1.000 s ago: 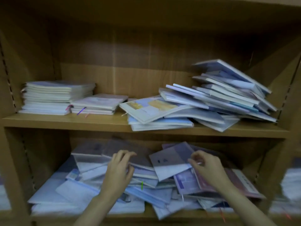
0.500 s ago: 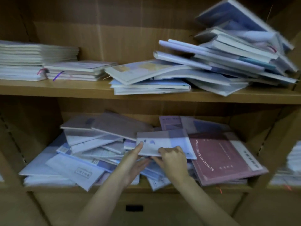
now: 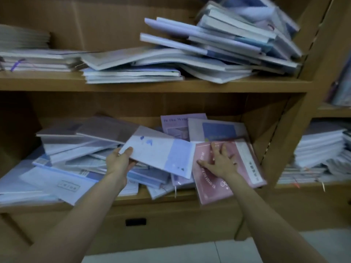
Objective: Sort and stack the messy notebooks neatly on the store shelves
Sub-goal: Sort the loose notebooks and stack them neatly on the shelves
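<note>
Lower shelf [image 3: 171, 198]: loose heap of notebooks, unsorted.
Item 1: white-and-lilac notebook [image 3: 161, 154], lying tilted atop the heap. Left hand [image 3: 119, 162] pinches its left edge, thumb above and fingers beneath, apparently to lift it free for sorting.
Item 2: pink notebook [image 3: 241, 168], overhanging the shelf front. Right hand [image 3: 220, 162] rests on its cover, fingers spread, likely steadying it.
Upper shelf [image 3: 152, 86]: slumped pile of notebooks [image 3: 218, 48], untouched.
Change: half a second ago both hands met at item 1's lower edge; the right has since crossed to item 2.
</note>
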Tool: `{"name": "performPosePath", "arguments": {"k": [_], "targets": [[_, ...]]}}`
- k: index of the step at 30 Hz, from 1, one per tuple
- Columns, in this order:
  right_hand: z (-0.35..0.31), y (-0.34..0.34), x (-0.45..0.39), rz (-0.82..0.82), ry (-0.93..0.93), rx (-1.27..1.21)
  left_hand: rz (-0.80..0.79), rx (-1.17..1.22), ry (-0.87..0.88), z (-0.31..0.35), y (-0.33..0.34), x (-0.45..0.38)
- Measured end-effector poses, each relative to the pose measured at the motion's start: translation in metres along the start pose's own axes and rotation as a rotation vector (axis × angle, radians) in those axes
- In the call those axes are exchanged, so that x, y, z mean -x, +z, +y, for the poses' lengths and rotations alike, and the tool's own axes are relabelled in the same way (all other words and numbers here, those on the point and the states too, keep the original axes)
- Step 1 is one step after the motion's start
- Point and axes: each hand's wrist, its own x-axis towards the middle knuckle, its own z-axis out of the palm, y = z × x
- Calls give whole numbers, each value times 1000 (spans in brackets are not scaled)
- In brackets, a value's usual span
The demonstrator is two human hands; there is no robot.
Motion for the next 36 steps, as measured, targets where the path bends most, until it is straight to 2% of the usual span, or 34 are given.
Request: {"name": "performPosePath", "arguments": {"k": [3,8,10,13,16,19,23,26,30,33,36], "targets": [[8,-2,-4,-11,-68,16,22,-11,-11,-3,6,-1],[38,-29,-3,-178,-315,110,28,-11,-9,-14,20,0],[41,-39,2,-270,-358,221,32,-13,-2,-19,30,5],[43,-42,14,-373,-326,537,49,-33,23,-26,42,13],[46,-26,20,-275,-346,740,77,-43,50,-28,49,17],[50,-14,20,-170,-369,798,110,-82,82,-34,48,17],[62,-5,23,-121,-435,745,113,-159,117,-46,49,20],[52,-21,23,-128,-472,556,111,-210,149,-43,49,19],[2,-49,-13,40,-469,283,93,-281,182,-30,42,10],[-31,-53,-43,53,-463,348,47,-159,111,-12,35,10],[-34,-51,-50,63,-495,517,32,-35,38,-4,22,0]]}}
